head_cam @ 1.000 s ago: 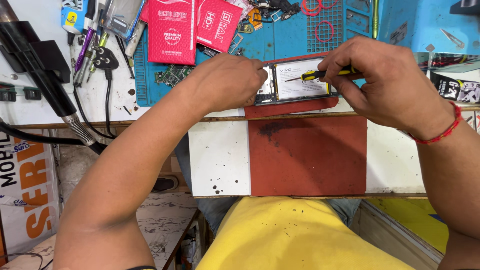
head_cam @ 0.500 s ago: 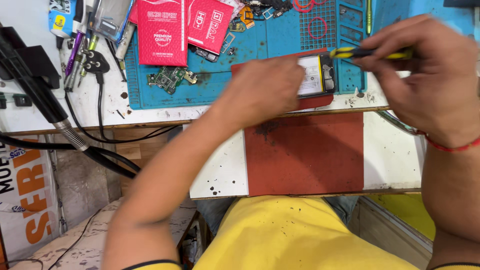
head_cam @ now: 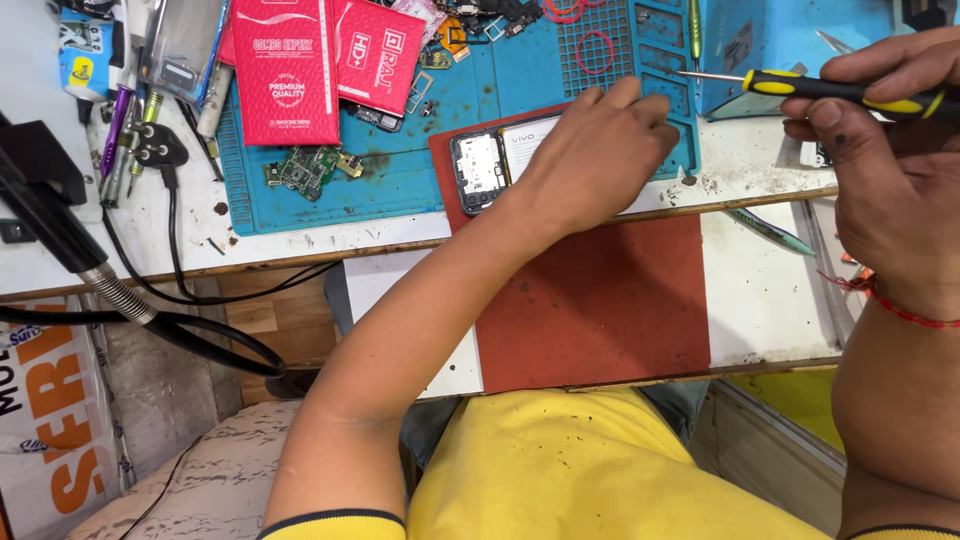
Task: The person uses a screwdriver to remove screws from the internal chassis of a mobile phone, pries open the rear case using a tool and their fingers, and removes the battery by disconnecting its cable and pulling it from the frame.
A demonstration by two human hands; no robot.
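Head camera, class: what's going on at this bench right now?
A person works on an opened phone lying on a red mat. The left hand rests over the phone, pinning it down. The right hand holds a yellow-and-black screwdriver raised beside it, tip off the phone. A loose circuit board lies nearby.

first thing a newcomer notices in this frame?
Probably the opened phone with its back off, lying on the red mat at the bench's middle, with the left hand resting over it. Next, the right hand at the right edge, holding a yellow-and-black screwdriver raised clear of the phone, and the red packets on the blue mat up top.
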